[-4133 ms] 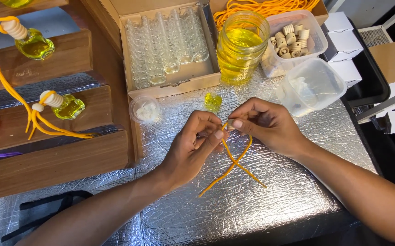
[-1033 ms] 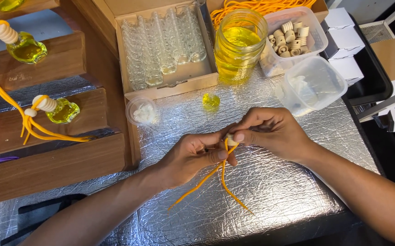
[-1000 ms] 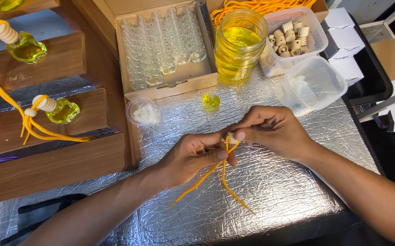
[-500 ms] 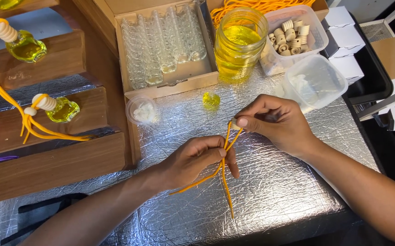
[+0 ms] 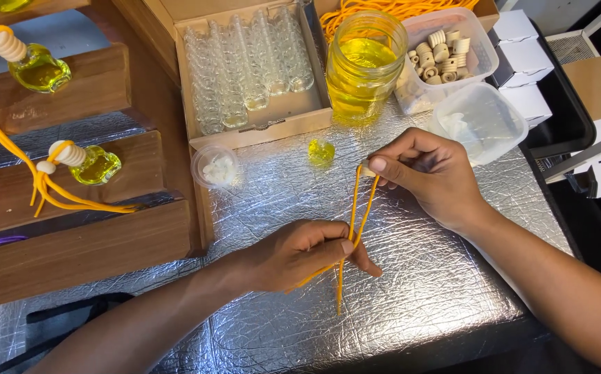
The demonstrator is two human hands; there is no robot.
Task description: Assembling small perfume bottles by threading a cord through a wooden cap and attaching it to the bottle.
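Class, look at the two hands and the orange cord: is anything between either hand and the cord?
Nothing visible. The right hand pinches the orange cord at its top, the left hand pinches it lower down, and only bare foil-covered table lies beneath.

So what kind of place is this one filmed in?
Probably a small craft bench for assembling hanging scent bottles: a cardboard box of empty clear glass bottles, a glass jar of yellow liquid, a plastic tub of wooden caps, and filled bottles on stepped wooden shelves.

Silver quilted foil work surface (image 5: 446, 291) at centre; stepped wooden shelves (image 5: 72, 242) at 9 o'clock; black tray (image 5: 557, 118) at 2 o'clock.
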